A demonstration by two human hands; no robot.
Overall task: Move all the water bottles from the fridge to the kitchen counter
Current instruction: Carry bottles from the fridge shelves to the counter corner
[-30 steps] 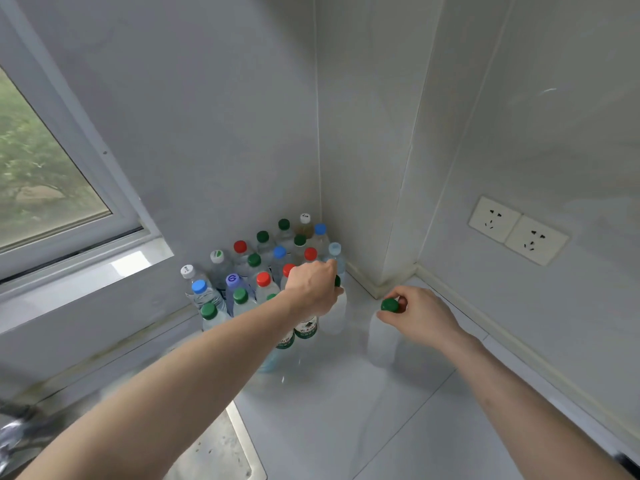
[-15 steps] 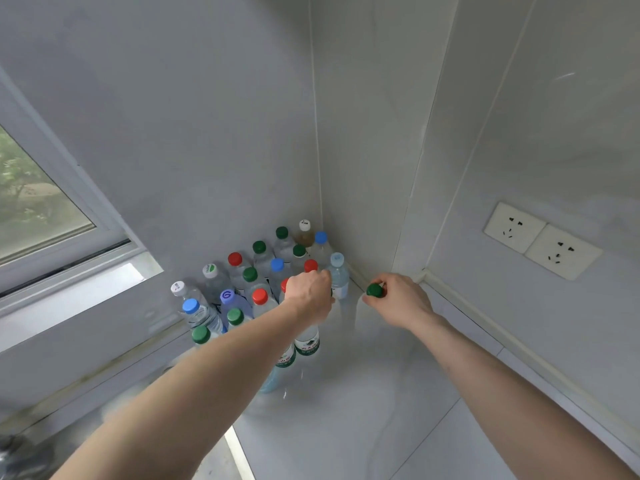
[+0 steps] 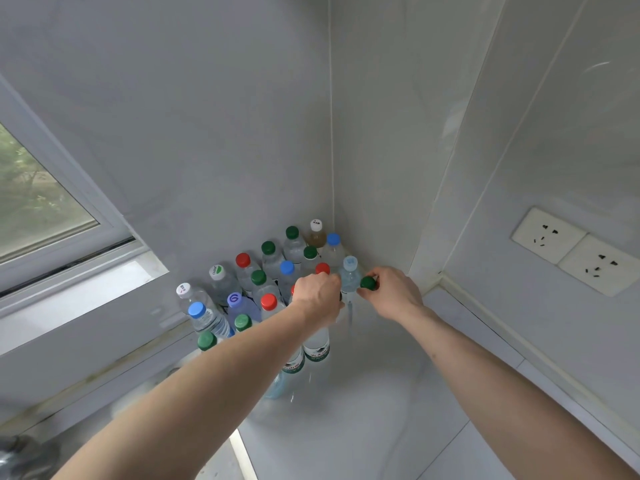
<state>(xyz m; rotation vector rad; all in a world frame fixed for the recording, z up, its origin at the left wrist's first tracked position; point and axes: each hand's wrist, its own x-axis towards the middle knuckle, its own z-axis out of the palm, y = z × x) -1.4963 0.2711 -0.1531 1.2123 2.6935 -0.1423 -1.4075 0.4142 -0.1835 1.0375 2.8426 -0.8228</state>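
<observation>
Several water bottles with green, red, blue and white caps stand packed in the corner of the white counter (image 3: 346, 427), among them a red-capped one (image 3: 268, 301) and a light-blue-capped one (image 3: 350, 271). My left hand (image 3: 318, 294) grips the top of a clear bottle with a green label (image 3: 316, 348) at the front of the group; its cap is hidden under my fingers. My right hand (image 3: 391, 292) holds a green-capped bottle (image 3: 367, 283) by its neck, just right of the group and close to the wall; its clear body is barely visible.
White walls meet in the corner behind the bottles. A double wall socket (image 3: 575, 251) sits on the right wall. A window (image 3: 38, 202) with a sill is at the left. The sink edge (image 3: 242, 455) lies at the lower left.
Both hands have moved farther toward the corner. My right hand carried the green-capped bottle left and back, up against the group. My left hand stayed on its bottle's top.
</observation>
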